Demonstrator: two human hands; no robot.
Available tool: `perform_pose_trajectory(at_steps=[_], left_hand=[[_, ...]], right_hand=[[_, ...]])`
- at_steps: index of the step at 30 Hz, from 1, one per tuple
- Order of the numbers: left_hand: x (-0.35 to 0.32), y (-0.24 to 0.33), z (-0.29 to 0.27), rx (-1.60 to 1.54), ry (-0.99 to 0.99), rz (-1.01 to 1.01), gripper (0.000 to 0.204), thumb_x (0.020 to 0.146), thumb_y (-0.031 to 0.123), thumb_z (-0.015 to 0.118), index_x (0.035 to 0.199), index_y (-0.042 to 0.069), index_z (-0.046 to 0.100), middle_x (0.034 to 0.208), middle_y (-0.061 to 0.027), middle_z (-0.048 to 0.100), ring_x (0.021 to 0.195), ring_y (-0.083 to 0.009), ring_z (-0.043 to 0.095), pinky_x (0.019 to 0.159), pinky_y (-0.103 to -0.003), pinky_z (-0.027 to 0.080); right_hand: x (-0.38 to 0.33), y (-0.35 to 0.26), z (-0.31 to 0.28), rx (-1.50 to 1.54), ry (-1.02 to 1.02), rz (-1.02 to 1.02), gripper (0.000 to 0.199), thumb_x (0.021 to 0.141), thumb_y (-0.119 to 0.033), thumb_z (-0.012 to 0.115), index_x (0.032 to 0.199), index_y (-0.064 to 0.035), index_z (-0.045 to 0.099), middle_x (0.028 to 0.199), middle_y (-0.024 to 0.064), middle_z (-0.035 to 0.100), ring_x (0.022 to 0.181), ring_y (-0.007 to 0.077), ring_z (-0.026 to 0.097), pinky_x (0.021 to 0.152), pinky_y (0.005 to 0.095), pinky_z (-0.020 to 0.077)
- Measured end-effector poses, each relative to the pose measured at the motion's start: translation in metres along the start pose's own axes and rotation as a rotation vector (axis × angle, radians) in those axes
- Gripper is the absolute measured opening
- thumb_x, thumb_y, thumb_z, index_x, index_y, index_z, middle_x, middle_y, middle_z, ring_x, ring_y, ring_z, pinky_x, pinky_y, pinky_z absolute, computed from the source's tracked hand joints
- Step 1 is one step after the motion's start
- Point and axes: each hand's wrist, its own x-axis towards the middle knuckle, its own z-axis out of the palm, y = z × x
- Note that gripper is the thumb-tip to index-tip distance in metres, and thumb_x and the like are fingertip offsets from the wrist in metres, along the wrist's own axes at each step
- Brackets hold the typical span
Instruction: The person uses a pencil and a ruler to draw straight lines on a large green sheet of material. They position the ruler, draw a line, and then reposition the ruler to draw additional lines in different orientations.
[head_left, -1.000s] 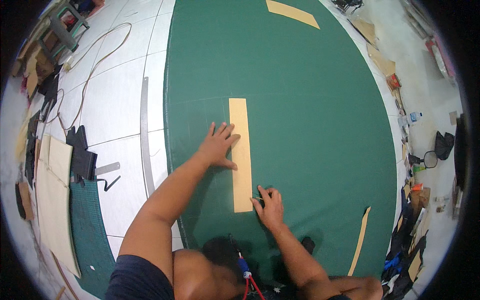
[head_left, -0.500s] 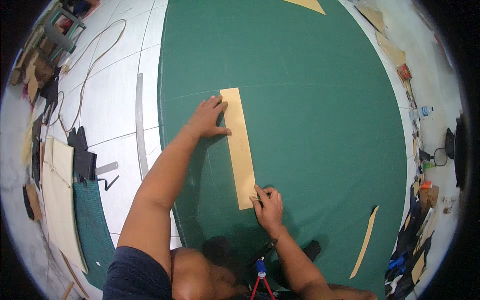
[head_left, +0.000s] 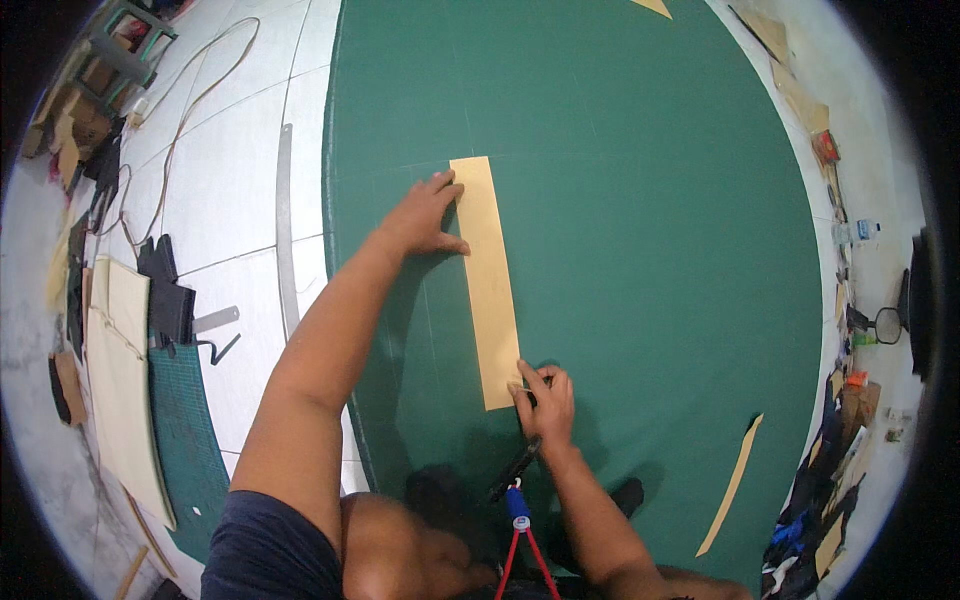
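A long tan card strip (head_left: 487,290) lies lengthwise on a wide sheet of green fabric (head_left: 680,270) marked with faint pale lines. My left hand (head_left: 425,215) has its fingers spread, the fingertips and thumb resting on the strip's left edge near its far end. At the near end, my right hand (head_left: 548,400) is closed in a pinch beside the strip's right edge. Something thin and light seems to sit between those fingers, too small to name.
Left of the fabric, a metal ruler (head_left: 286,230) lies on white tiles, with a cable (head_left: 185,115), black pieces (head_left: 172,300), a cream folded bundle (head_left: 125,390) and a green mat (head_left: 190,430) farther out. A narrow tan strip (head_left: 733,485) lies at right. Clutter lines the right wall.
The view has shifted slightly, so the whole scene sits a little differently in the picture. Both hands keep their places along the card strip.
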Motion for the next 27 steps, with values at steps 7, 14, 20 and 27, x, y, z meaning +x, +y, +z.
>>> perform_pose_trajectory(at_steps=[7,14,20,27], left_hand=[[0.007,-0.01,0.007,-0.024,0.017,0.021,0.111,0.063,0.052,0.093,0.151,0.004,0.046,0.165,-0.0187,0.032,0.15,-0.042,0.033,0.124,-0.05,0.031],[0.007,-0.012,0.014,0.021,0.037,0.01,0.116,0.061,0.055,0.094,0.152,0.004,0.044,0.165,-0.0207,0.03,0.15,-0.0409,0.033,0.123,-0.051,0.034],[0.005,-0.012,0.014,0.08,0.067,0.043,0.118,0.06,0.059,0.093,0.152,0.004,0.043,0.164,-0.0209,0.031,0.151,-0.0407,0.031,0.125,-0.05,0.03],[0.002,-0.005,0.007,0.086,0.04,0.026,0.119,0.061,0.062,0.091,0.153,0.006,0.042,0.165,-0.0194,0.031,0.154,-0.0369,0.028,0.128,-0.048,0.024]], right_hand=[[0.004,-0.002,-0.003,0.034,-0.018,0.025,0.045,0.089,-0.026,0.078,0.132,-0.0143,0.07,0.111,0.0138,0.057,0.101,0.0321,0.056,0.09,0.0431,0.0475],[0.006,-0.003,-0.006,0.016,-0.019,-0.022,0.047,0.089,-0.029,0.078,0.132,-0.0143,0.068,0.112,0.0148,0.057,0.103,0.0338,0.055,0.09,0.0447,0.0475],[0.007,-0.003,-0.004,0.003,-0.006,-0.053,0.05,0.087,-0.032,0.08,0.132,-0.0153,0.069,0.111,0.0133,0.057,0.1,0.0324,0.055,0.089,0.0434,0.0473],[0.007,-0.009,-0.01,0.023,-0.04,0.002,0.049,0.085,-0.032,0.083,0.129,-0.0138,0.072,0.111,0.012,0.056,0.103,0.0303,0.054,0.091,0.0425,0.0475]])
